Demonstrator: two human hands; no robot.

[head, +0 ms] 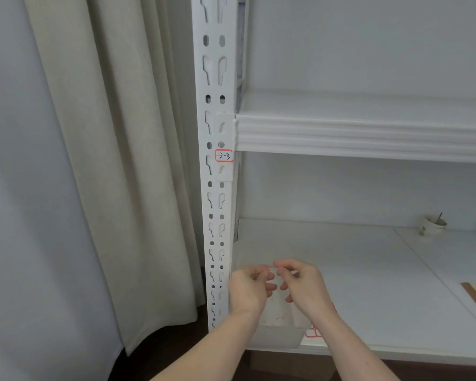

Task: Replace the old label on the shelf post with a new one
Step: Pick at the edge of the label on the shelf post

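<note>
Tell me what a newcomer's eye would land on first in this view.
First, the small red-bordered white label marked 2-3, stuck on the white slotted metal shelf post just under the upper shelf beam. Next, the two hands, left hand and right hand, meeting low in the middle and apparently pinching something tiny between their fingertips above a translucent plastic bin on the lower shelf. A beige curtain fills the left side.

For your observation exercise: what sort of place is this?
Probably a storeroom: a slotted metal shelf post with a handwritten label, bare white shelves, and a curtain beside them.
</note>
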